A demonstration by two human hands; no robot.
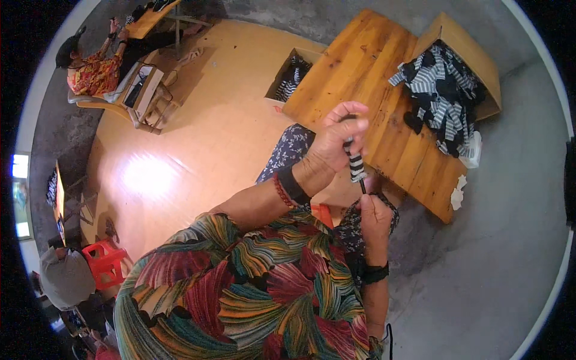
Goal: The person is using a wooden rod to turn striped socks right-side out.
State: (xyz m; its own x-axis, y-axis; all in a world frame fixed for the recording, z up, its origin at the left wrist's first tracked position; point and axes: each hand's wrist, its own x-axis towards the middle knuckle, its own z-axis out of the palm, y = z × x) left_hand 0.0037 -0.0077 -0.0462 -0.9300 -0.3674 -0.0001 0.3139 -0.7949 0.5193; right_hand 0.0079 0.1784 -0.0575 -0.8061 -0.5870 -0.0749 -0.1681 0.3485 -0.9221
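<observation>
My left hand (339, 137) is raised over the edge of a wooden table (366, 72), its fingers closed around the top of a small black-and-white striped cloth piece (356, 167). The striped piece hangs down from that hand. Below it, my right hand (375, 215) pinches the thin dark lower end of the same piece. A red bead bracelet and a dark band sit on my left wrist, and a dark band on my right wrist.
A cardboard box (474, 54) full of black-and-white striped cloth stands on the table's far end. Another box (288, 75) with striped pieces sits on the floor. A seated person (96, 69) works at the back left; another person (66, 276) sits by a red stool (107, 261).
</observation>
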